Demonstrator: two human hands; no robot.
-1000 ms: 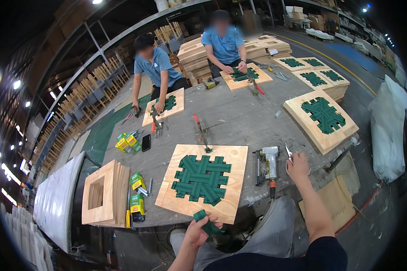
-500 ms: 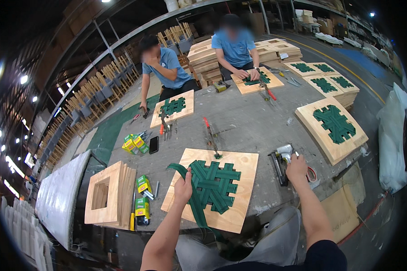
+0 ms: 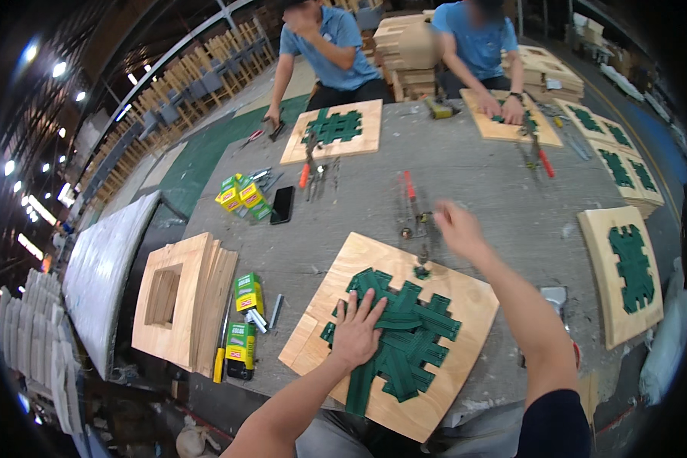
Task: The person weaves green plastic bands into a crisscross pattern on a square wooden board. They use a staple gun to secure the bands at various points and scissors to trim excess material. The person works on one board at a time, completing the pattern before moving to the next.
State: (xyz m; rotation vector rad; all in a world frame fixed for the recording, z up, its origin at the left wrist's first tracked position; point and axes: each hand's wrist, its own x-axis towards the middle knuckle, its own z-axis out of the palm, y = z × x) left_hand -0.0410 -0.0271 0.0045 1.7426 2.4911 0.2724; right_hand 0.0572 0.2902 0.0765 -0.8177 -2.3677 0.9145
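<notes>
We count eight green-webbed wooden panels (image 3: 399, 343): one nearest us, one by each of two co-workers (image 3: 342, 52), one at the right, and four grouped behind it. Along with one counter (image 3: 359, 195), we see one phone (image 3: 282, 205), three red-handled plier-like tools (image 3: 304, 175), two green-and-yellow boxes (image 3: 241, 341) beside one stack of square-holed frames (image 3: 195, 305), and one yellow-handled tool (image 3: 219, 365); near the phone is one cluster of similar boxes (image 3: 244, 195) whose number we cannot tell
</notes>
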